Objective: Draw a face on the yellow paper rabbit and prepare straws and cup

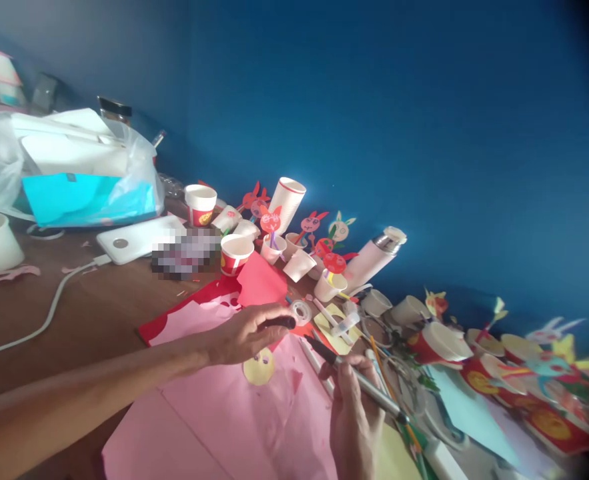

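Brown and hard, the bench (94, 310) is under thin pink paper (194, 420). The left hand (244, 335) pinches a stubby black cap (287, 323) near a round yellow face (259, 369). The right hand (357, 413) grips a long, shiny pen (378, 395); if it slips, the pointy tip (313, 343) could smudge the paper.

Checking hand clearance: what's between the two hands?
Head view: the dark cap in the left hand, the pen's dark front end from the right hand, pink paper below.

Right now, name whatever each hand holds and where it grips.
Right hand: a grey marker, by the front of its barrel. Left hand: a dark cap, by its sides.
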### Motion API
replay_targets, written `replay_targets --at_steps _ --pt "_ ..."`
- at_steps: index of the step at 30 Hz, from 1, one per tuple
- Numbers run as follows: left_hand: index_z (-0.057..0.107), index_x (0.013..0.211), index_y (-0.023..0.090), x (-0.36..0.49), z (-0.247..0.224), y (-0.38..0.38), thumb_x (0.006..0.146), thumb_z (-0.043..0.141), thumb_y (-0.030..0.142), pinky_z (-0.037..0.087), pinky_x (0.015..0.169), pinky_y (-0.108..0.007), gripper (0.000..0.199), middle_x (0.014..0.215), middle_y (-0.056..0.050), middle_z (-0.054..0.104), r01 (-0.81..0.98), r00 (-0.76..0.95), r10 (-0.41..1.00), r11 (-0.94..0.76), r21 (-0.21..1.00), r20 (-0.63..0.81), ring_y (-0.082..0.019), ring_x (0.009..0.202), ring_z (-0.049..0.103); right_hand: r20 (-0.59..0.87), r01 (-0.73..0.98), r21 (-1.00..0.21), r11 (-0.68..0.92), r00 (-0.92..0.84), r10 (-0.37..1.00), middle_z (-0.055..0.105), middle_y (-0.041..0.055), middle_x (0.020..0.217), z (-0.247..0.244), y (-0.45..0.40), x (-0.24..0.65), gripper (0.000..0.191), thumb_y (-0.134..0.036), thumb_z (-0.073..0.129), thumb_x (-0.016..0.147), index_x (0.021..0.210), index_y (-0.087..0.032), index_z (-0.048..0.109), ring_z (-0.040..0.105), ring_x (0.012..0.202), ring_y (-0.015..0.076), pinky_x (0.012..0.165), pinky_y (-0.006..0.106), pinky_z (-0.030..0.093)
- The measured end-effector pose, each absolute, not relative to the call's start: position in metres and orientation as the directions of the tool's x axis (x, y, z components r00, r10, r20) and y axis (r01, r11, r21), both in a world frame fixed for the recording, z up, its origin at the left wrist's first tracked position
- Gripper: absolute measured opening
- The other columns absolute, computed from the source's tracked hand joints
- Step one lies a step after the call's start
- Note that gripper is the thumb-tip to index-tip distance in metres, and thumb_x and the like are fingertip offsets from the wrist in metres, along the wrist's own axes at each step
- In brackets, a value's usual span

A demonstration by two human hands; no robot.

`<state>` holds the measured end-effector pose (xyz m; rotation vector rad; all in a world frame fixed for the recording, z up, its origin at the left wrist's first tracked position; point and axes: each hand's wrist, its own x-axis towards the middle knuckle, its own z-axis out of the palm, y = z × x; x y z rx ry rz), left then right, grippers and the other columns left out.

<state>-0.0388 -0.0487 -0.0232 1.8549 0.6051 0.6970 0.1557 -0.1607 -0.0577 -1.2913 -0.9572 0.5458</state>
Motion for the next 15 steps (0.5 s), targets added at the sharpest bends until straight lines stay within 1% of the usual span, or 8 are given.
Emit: replay_targets --at_steps 3,6,8,10,15 --pt "0.061 0.110 0.018 -0.041 -0.030 -0.048 0.097 0.045 0.040 0.045 0.068 -0.024 0.030 0.090 -0.002 0.058 0.132 0.718 0.674 -0.378 0.917 0.174 -0.014 0.077 0.054 0.284 0.134 -0.959 0.251 0.514 0.809 0.056 -0.0063 0.060 -0.058 -0.158 0.158 0.026 -0.045 0.066 0.089 0.084 -0.022 0.054 0.052 0.054 0.0114 0.055 0.022 0.041" --pt "0.061 0.110 0.017 -0.050 -0.031 -0.047 0.098 0.041 0.032 0.045 0.072 -0.025 0.028 0.094 -0.004 0.058 0.202 0.751 0.626 -0.520 0.830 0.209 -0.016 0.081 0.057 0.316 0.146 -0.949 0.281 0.500 0.806 0.057 -0.0064 0.057 -0.056 -0.159 0.152 0.026 -0.044 0.069 0.086 0.083 -0.021 0.058 0.054 0.053 0.0117 0.055 0.023 0.043" --pt "0.062 0.111 0.018 -0.055 -0.032 -0.046 0.098 0.039 0.030 0.044 0.075 -0.026 0.028 0.093 -0.004 0.058 0.229 0.777 0.585 -0.607 0.761 0.232 -0.017 0.083 0.056 0.303 0.170 -0.953 0.251 0.502 0.810 0.058 -0.0055 0.058 -0.051 -0.162 0.144 0.027 -0.045 0.071 0.085 0.081 -0.021 0.061 0.057 0.054 0.0124 0.057 0.024 0.044" --pt "0.062 0.113 0.019 -0.056 -0.033 -0.044 0.099 0.040 0.030 0.043 0.077 -0.027 0.029 0.092 -0.004 0.057 0.243 0.798 0.553 -0.657 0.714 0.238 -0.017 0.083 0.056 0.270 0.191 -0.961 0.199 0.507 0.819 0.058 -0.0049 0.059 -0.045 -0.164 0.134 0.028 -0.048 0.071 0.083 0.079 -0.021 0.063 0.055 0.055 0.0123 0.057 0.023 0.044" --pt "0.060 0.113 0.021 -0.056 -0.035 -0.043 0.099 0.041 0.030 0.043 0.076 -0.027 0.025 0.094 -0.004 0.059 0.231 0.820 0.520 -0.684 0.692 0.239 -0.018 0.085 0.057 0.258 0.268 -0.953 0.140 0.481 0.838 0.056 -0.0037 0.060 -0.040 -0.167 0.124 0.030 -0.050 0.070 0.082 0.076 -0.021 0.064 0.051 0.058 0.0133 0.059 0.025 0.042"
